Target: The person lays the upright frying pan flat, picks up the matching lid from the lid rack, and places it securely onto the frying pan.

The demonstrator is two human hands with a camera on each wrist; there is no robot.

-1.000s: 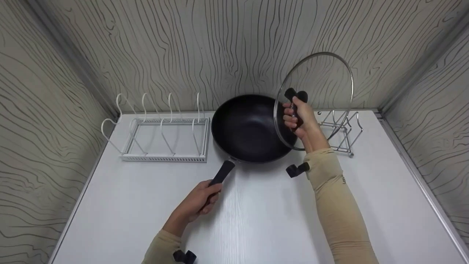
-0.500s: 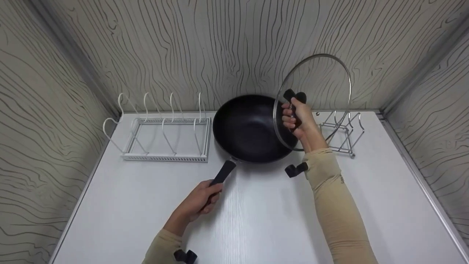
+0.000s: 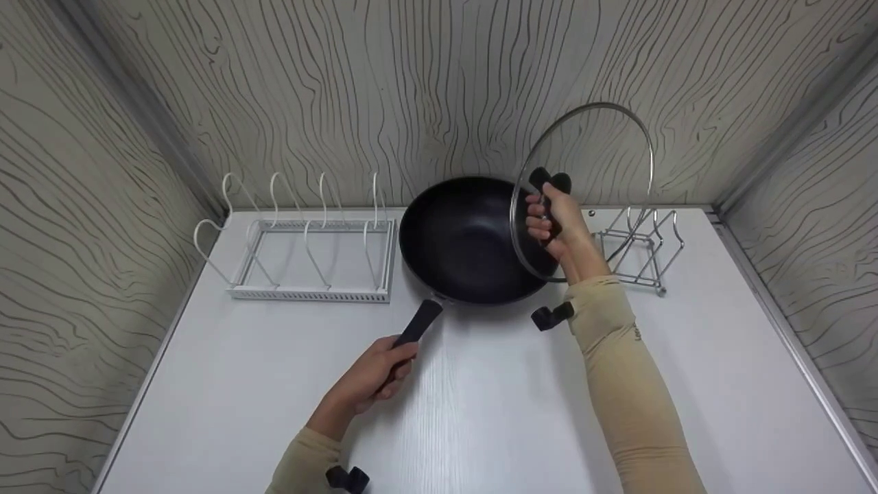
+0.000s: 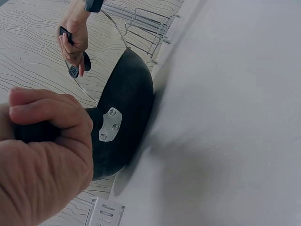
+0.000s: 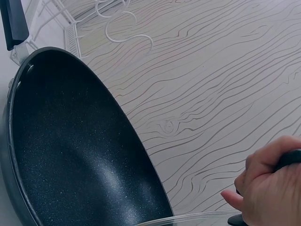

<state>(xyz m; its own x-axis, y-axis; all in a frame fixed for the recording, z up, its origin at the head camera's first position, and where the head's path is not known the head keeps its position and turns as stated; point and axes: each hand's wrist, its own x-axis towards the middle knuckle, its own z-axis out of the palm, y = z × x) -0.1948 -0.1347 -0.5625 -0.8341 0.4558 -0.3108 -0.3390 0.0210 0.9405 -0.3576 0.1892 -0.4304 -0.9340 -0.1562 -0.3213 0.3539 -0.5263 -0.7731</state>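
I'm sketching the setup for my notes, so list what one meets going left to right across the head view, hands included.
White rack → left hand → black pan → right hand → silver wire rack.

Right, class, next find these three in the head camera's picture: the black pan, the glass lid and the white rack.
Black pan (image 3: 470, 240): head view, on its bare inside.
Glass lid (image 3: 603, 147): head view, on the clear glass above the hand.
White rack (image 3: 309, 296): head view, on its front rail.
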